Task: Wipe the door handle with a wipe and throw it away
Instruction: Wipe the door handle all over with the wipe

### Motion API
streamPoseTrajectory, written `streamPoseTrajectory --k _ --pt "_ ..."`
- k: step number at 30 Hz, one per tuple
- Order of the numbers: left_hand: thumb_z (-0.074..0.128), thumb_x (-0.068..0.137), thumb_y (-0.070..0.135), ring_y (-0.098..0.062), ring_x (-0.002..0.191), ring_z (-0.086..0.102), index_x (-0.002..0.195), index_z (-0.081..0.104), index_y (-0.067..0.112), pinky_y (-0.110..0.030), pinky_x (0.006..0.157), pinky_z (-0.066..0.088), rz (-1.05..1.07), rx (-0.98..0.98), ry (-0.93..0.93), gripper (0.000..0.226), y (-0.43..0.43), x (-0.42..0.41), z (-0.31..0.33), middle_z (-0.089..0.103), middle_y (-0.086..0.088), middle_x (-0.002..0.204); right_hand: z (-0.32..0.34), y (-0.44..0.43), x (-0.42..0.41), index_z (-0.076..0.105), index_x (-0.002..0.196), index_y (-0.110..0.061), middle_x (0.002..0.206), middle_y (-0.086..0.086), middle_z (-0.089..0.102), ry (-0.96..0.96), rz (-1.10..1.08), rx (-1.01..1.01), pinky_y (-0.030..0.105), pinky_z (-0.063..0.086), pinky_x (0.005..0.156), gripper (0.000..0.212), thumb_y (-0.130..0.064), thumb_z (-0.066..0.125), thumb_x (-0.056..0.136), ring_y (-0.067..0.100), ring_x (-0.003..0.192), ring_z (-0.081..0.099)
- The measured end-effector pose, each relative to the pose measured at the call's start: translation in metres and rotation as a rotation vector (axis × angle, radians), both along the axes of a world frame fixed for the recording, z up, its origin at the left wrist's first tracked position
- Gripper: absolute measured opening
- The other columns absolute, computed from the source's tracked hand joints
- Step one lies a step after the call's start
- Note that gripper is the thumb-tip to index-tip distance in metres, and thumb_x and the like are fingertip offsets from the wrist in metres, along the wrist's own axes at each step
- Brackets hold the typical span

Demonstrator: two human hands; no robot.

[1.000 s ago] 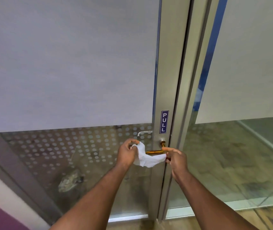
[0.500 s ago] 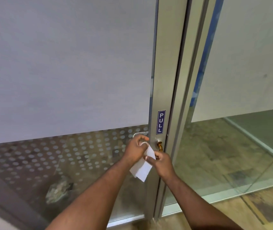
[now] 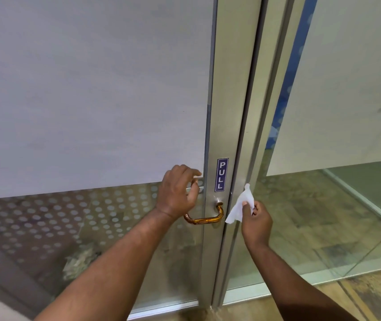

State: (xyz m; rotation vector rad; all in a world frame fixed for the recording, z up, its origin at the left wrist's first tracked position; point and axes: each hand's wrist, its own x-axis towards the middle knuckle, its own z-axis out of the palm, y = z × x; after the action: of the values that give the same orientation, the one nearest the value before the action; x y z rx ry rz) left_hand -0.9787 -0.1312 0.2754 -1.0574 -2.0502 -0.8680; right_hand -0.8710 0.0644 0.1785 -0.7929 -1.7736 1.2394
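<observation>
A copper-coloured lever door handle (image 3: 205,218) sticks out from the metal door stile (image 3: 229,112), under a blue PULL sign (image 3: 222,174). My right hand (image 3: 255,221) pinches a crumpled white wipe (image 3: 240,206) just right of the handle, apart from it. My left hand (image 3: 179,193) hovers above the handle's left end with fingers curled and apart, holding nothing. Its wrist covers the handle's left tip.
The door (image 3: 92,89) is glass, frosted on top with a dotted band lower down. A second glass panel (image 3: 347,89) stands to the right of the frame. A silver handle shows behind the glass near my left fingers. The floor is brown tile (image 3: 370,293).
Both hands held the wipe at the handle. Now my left hand has let go and lifted, and my right hand has pulled the wipe off to the right, baring the handle.
</observation>
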Motion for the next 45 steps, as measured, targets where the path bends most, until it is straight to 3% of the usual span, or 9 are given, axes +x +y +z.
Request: streamPoseTrajectory --k 6,9,12,15,20,23,30,36,45 --pt "0.064 0.084 0.018 -0.028 0.135 0.047 0.120 0.063 0.015 -0.051 0.115 0.034 0.063 -0.057 0.224 0.036 -0.005 -0.023 0.020 0.057 -0.009 0.135 -0.016 -0.006 -0.013 0.070 0.105 -0.014 0.085 0.010 0.073 -0.322 0.181 0.285 0.029 0.042 0.058 0.018 -0.022 0.056 0.097 0.032 0.076 0.067" --pt "0.062 0.085 0.021 -0.029 0.150 0.030 0.129 0.057 0.017 -0.056 0.125 0.016 0.115 -0.144 0.224 0.045 -0.009 -0.031 0.026 0.044 -0.009 0.153 -0.026 -0.013 -0.010 0.067 0.103 -0.018 0.077 0.003 0.068 -0.410 0.302 0.393 0.029 0.037 0.058 0.017 -0.020 0.055 0.092 0.033 0.075 0.066" --pt "0.059 0.086 0.021 -0.031 0.154 0.022 0.136 0.052 0.016 -0.056 0.126 0.012 0.142 -0.190 0.242 0.051 -0.013 -0.037 0.028 0.036 -0.011 0.160 -0.033 -0.018 -0.005 0.059 0.126 -0.026 0.094 -0.005 0.066 -0.469 0.422 0.436 0.029 0.045 0.063 0.043 -0.019 0.050 0.084 0.025 0.084 0.066" --pt "0.055 0.087 0.024 -0.033 0.156 0.016 0.145 0.044 0.016 -0.056 0.126 0.010 0.178 -0.258 0.253 0.059 -0.015 -0.043 0.027 0.028 -0.014 0.164 -0.038 -0.014 -0.004 0.049 0.144 -0.024 0.130 0.000 0.064 -0.493 0.489 0.488 0.031 0.051 0.091 0.066 -0.008 0.046 0.080 0.025 0.115 0.062" --pt "0.052 0.090 0.030 -0.030 0.158 0.002 0.159 0.022 0.010 -0.051 0.128 0.004 0.263 -0.368 0.299 0.078 -0.015 -0.055 0.018 0.009 -0.014 0.170 -0.049 -0.006 -0.012 0.034 0.155 -0.015 0.164 0.001 0.027 -0.561 0.656 0.787 0.023 0.006 0.121 0.082 0.000 0.047 0.076 0.013 0.153 0.016" --pt "0.049 0.094 0.034 -0.029 0.158 -0.003 0.162 0.009 0.009 -0.047 0.128 -0.001 0.302 -0.409 0.325 0.083 -0.015 -0.062 0.014 -0.003 -0.011 0.170 -0.052 -0.001 -0.014 0.025 0.159 -0.017 0.167 -0.003 0.017 -0.547 0.668 0.834 0.021 -0.001 0.120 0.088 0.001 0.047 0.076 0.005 0.151 0.004" --pt "0.038 0.100 0.042 -0.026 0.157 -0.009 0.162 0.001 0.010 -0.044 0.127 -0.009 0.367 -0.436 0.384 0.078 -0.012 -0.076 0.008 -0.009 -0.009 0.170 -0.058 0.005 -0.004 0.039 0.154 -0.017 0.160 -0.004 0.036 -0.486 0.554 0.670 0.026 0.020 0.117 0.080 0.006 0.055 0.079 0.015 0.146 0.035" --pt "0.033 0.102 0.046 -0.024 0.157 -0.013 0.162 -0.001 0.012 -0.043 0.127 -0.010 0.360 -0.406 0.405 0.076 -0.010 -0.082 0.005 -0.014 -0.006 0.169 -0.056 -0.005 -0.013 0.039 0.153 -0.015 0.162 -0.001 0.033 -0.492 0.617 0.753 0.029 0.014 0.122 0.080 0.006 0.052 0.077 0.013 0.151 0.024" --pt "0.030 0.103 0.047 -0.022 0.156 -0.017 0.161 -0.004 0.013 -0.042 0.126 -0.012 0.337 -0.392 0.411 0.075 -0.010 -0.082 0.006 -0.019 -0.005 0.168 -0.048 0.007 -0.017 0.052 0.146 -0.013 0.153 0.000 0.048 -0.433 0.620 0.799 0.030 0.016 0.121 0.081 0.016 0.057 0.070 0.018 0.146 0.037"
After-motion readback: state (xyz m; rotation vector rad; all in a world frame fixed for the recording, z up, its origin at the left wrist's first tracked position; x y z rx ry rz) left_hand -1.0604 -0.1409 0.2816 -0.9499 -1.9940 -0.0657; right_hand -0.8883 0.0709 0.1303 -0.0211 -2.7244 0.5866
